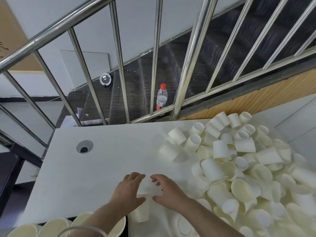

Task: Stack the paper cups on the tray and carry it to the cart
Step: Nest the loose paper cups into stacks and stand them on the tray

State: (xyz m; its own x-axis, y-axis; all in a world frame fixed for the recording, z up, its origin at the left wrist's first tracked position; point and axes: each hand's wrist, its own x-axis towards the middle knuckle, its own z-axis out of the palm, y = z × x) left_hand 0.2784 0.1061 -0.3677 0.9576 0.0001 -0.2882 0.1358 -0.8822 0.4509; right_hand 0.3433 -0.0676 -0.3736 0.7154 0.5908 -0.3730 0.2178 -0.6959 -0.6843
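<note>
Head view: I have my left hand [129, 189] and right hand [166, 190] clamped on a cup stack [145, 199] over the counter [102, 159], steadying it; loose cups [239, 159] lie just right.

You have one desk [106, 161], one bottle [161, 97], two hands, left [127, 189] and right [168, 190], and a pile of paper cups [239, 168] too numerous to count.
</note>
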